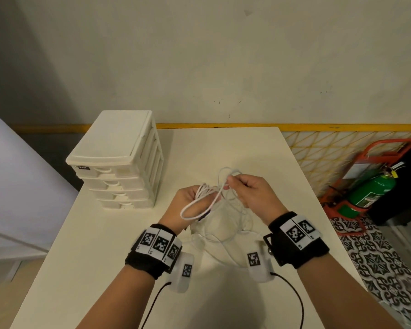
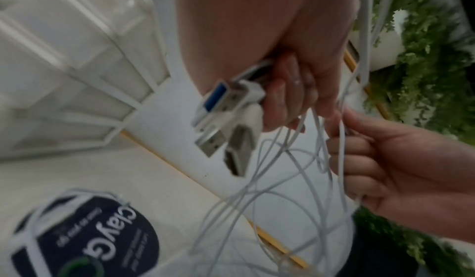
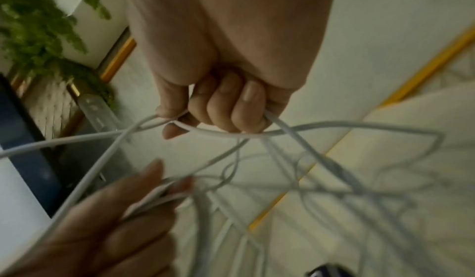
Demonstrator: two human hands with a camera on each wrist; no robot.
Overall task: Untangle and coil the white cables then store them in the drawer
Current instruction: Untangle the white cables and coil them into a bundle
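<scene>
A tangle of thin white cables (image 1: 220,219) hangs between both hands above the white table (image 1: 105,257). My left hand (image 1: 192,198) grips a bunch of cable ends; in the left wrist view their USB plugs (image 2: 226,123) stick out of its fist (image 2: 290,98). My right hand (image 1: 249,188) pinches a loop of cable (image 1: 228,174) and holds strands in its curled fingers (image 3: 231,108). Loose loops (image 3: 308,159) trail down onto the table. The white drawer unit (image 1: 119,162), all drawers closed, stands at the table's back left.
A round dark-labelled tub (image 2: 85,234) sits on the table near my left wrist. Right of the table are a yellow lattice panel (image 1: 330,157), a green fire extinguisher (image 1: 370,191) in an orange stand, and patterned floor. The wall is close behind the table.
</scene>
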